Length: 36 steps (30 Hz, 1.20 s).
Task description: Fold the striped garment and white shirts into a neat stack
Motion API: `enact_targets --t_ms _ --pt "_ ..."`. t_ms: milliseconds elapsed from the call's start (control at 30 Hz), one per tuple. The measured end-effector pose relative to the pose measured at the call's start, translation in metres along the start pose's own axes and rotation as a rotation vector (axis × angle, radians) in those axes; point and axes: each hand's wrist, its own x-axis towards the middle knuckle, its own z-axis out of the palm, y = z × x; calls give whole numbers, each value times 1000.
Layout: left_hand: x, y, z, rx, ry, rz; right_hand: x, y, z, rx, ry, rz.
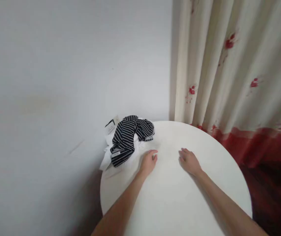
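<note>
My left hand [149, 162] rests on the white round table [170, 193], fingers loosely bent, with a gap between thumb and fingers and nothing visible in it. Just beyond it to the left lies a crumpled black cloth with white stripes [124, 137], bunched in an arc; it looks like a garment, but its kind is unclear. White fabric [107, 157] shows beneath and beside it. On the right, my right hand [189, 161] lies low over the tabletop, fingers loosely stretched and apart from the cloth. I see nothing in it, though its palm is hidden.
A pale wall [76, 65] stands close behind and left of the table. A white power socket or strip [110, 127] with a dark plug sits behind the cloth. At the right hangs a cream curtain [211, 72] with red flowers and a red lower band, near the table's edge.
</note>
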Motion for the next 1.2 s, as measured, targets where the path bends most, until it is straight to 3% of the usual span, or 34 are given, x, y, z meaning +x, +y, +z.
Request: enact_targets --t_ms 100,200,267,333,400,533,700,833,1033,1200 --pt "12 0 -25 27 110 -6 -1 2 -5 26 -6 -4" --pt "22 -13 -54 182 406 -71 0 5 -5 47 9 -7" --pt "25 -30 -73 320 607 -182 1 8 -2 56 22 -3" --pt "25 -49 -88 402 684 -321 2 11 1 67 32 -1" --pt "23 -66 -97 428 678 -417 3 13 3 80 40 -9" --pt "19 -83 -100 380 598 -481 3 15 3 95 43 -17" --pt "21 -84 -100 333 557 -612 4 16 3 94 40 -20" --pt "23 -82 -101 382 545 -629 5 17 4 106 45 -30" --pt "35 -60 -95 399 498 -492 5 18 4 247 77 4" --pt "76 -12 -73 190 419 -101 5 19 8 667 214 76"
